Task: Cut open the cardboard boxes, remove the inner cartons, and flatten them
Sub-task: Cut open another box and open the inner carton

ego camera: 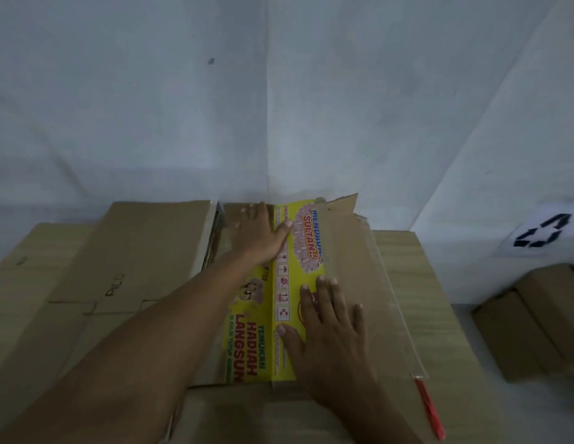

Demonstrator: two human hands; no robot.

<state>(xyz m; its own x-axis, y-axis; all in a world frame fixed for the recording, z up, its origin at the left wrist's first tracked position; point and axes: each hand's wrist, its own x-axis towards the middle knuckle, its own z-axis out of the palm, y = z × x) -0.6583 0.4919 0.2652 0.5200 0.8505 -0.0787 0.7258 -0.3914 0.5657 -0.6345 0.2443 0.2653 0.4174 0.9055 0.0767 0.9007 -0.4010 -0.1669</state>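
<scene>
- Flattened yellow printed cardboard carton [280,293] lay at centre of the light wood-grain table [417,283], long axis running 12 to 6 o'clock.
- Left hand [263,233] was at the carton's 11 o'clock end, fingers straight and together, palm pressing down, thumb over the yellow print.
- Right hand [327,322] was at the carton's 5 o'clock side, fingers spread flat, pressing on the yellow panel and the brown flap [353,261] beside it.
- Flattened plain brown cardboard box [141,251] lay at 9 o'clock of the carton, just beside it.
- Red utility knife [429,408] lay on the table at 4 o'clock, apart from both hands.
- Small closed brown cardboard boxes [535,322] sat at 3 o'clock, off the table.
</scene>
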